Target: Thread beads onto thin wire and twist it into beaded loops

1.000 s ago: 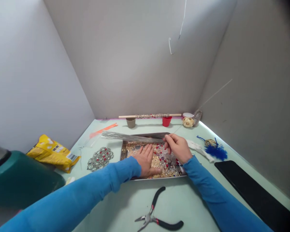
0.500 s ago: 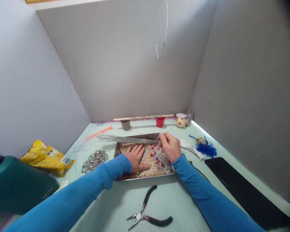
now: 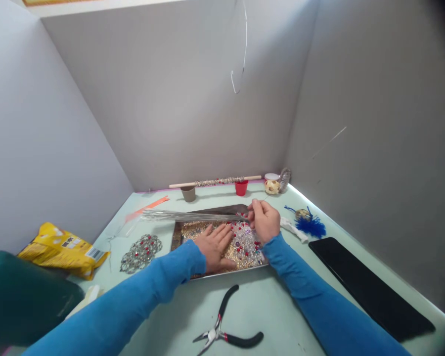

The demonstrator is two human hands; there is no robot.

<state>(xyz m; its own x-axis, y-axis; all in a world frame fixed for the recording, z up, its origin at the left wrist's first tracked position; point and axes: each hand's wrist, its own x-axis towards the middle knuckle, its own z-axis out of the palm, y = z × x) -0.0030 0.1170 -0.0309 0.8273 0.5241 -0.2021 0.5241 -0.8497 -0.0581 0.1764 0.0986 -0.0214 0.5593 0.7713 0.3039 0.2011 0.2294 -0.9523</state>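
Observation:
My left hand (image 3: pixel 215 247) lies flat, fingers spread, on loose gold, clear and red beads (image 3: pixel 244 242) in a shallow metal tray (image 3: pixel 177 237). Over the tray's far side lies a bundle of thin silver wires (image 3: pixel 185 216), sticking out to the left. My right hand (image 3: pixel 265 220) is closed in a pinch by the bundle's right end. A fine wire (image 3: pixel 330 142) glints against the right wall, in line with the pinched fingers; its middle barely shows. Pliers (image 3: pixel 217 332) with black handles lie spread in front of the tray.
Left of the tray sits a beaded wire piece (image 3: pixel 141 253), with a yellow packet (image 3: pixel 65 249) beyond. A beaded stick (image 3: pixel 217 182) rests on a brown cup (image 3: pixel 188 193) and a red cup (image 3: pixel 241 188). On the right are a blue tassel (image 3: pixel 310 226) and a black slab (image 3: pixel 371 287).
My left hand has slid slightly right over the beads, still flat. My right hand stays pinched by the wires, and a thin line now shows against the right wall. The view has shifted slightly.

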